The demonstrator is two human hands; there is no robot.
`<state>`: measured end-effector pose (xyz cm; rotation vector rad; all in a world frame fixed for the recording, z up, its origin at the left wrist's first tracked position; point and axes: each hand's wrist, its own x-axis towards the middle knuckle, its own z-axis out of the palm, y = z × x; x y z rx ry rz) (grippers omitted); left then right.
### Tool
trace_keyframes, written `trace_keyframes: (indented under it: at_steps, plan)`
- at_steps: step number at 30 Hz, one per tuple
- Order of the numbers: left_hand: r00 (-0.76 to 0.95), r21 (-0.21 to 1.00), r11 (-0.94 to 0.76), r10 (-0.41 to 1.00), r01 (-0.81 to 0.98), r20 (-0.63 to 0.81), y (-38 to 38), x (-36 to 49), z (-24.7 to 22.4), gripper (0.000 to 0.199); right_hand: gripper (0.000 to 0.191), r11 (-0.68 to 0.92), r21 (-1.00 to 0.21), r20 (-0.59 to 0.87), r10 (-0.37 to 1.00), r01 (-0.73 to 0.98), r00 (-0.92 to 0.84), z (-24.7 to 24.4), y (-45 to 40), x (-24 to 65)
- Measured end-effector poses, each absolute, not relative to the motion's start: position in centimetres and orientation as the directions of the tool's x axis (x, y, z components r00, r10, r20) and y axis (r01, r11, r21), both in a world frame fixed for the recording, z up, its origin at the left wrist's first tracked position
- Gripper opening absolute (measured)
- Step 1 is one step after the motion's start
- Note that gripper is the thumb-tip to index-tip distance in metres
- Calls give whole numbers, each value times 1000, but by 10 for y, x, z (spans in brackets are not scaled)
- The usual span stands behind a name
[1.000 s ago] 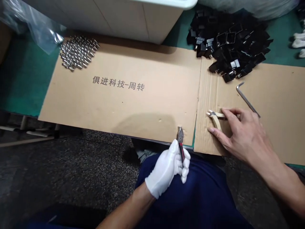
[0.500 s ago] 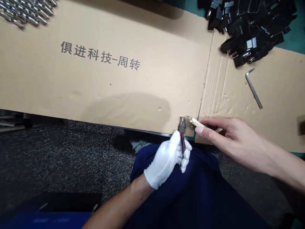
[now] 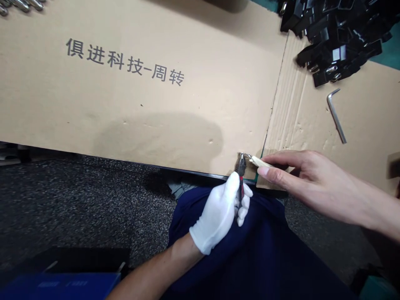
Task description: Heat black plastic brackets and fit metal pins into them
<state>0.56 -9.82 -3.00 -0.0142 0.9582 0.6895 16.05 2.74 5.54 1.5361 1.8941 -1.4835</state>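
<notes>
My left hand (image 3: 217,210), in a white glove, is closed around the red and black handles of a pair of pliers (image 3: 241,166). The plier jaws point away from me and grip a small shiny metal piece (image 3: 241,156) over the cardboard's near edge. My bare right hand (image 3: 290,173) pinches a cream-coloured handled tool (image 3: 260,161) between thumb and fingers. Its thin, bent metal tip (image 3: 248,156) reaches left to the small metal piece; whether the two touch I cannot tell.
A cardboard sheet (image 3: 125,100) with printed characters covers the table. A hex key (image 3: 336,116) lies on the right. Behind it is a heap of black parts (image 3: 340,37). Several shiny metal pieces (image 3: 23,5) sit at the far left corner. A blue box (image 3: 62,285) stands below left.
The view has shifted slightly, so the metal pieces at the far left show less. The pliers have turned a little in my left hand. Both hands keep their holds.
</notes>
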Motion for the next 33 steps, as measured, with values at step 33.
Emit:
trace_keyframes:
  at_steps: [33]
  plan:
    - [341, 351, 813, 530, -466, -776, -100, 6, -29, 57, 37, -81, -496, -819, 374, 865, -435, 48, 48, 162]
